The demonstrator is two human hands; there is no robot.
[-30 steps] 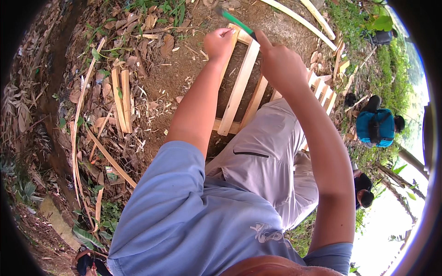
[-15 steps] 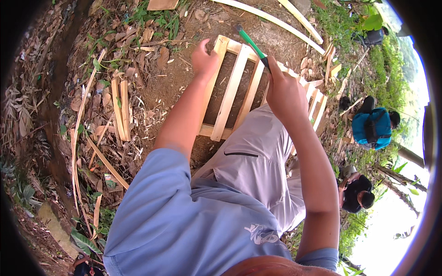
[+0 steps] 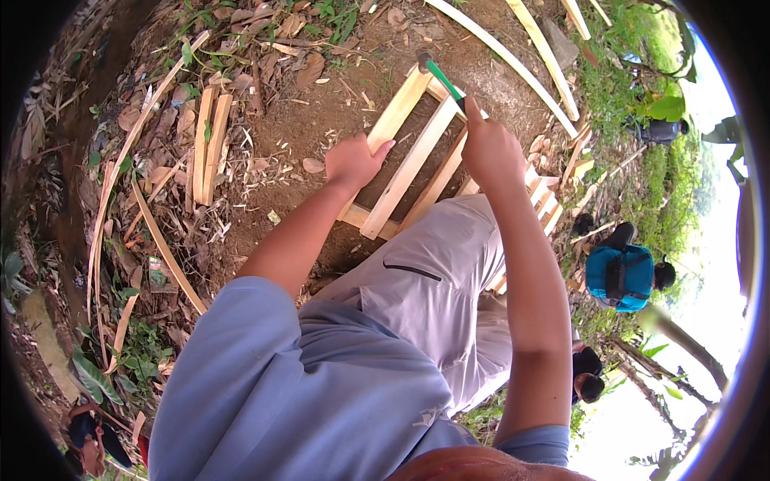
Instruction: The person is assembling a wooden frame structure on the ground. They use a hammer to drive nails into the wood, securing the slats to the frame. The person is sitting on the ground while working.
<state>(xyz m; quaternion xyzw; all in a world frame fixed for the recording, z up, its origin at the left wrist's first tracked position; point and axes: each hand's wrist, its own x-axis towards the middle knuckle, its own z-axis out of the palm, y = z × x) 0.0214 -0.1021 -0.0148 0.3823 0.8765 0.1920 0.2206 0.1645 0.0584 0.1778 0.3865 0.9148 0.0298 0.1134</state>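
From my remote seat I see the slatted frame of pale, squared wooden strips (image 3: 410, 170) lying on bare brown soil, ahead of the wearer's body. The wearer's left hand (image 3: 353, 163) is closed around its outermost slat (image 3: 398, 107), thumb reaching over the inner side. The right hand (image 3: 493, 154) clasps the dark grip of a green-handled hammer (image 3: 442, 78), index finger stretched along it; the dark hammer head sits at the frame's far left corner, though I cannot tell whether it touches the wood.

The greyish-beige trouser leg (image 3: 437, 260) blocks my view of the frame's nearer middle, and the right forearm crosses in front of its right part.

Left of the frame, two short, straight tan wooden strips (image 3: 210, 152) lie side by side on dry brown leaves (image 3: 309, 70), with long, thin, bent wooden strips (image 3: 132, 144) beyond them. Past the far end, a long, pale, curved wooden strip (image 3: 513, 60) arcs over the ground. Well off to the right is a person in a turquoise top (image 3: 622, 276); nearer the lower edge, a person in dark clothing (image 3: 586, 369) is partly hidden by the right arm.
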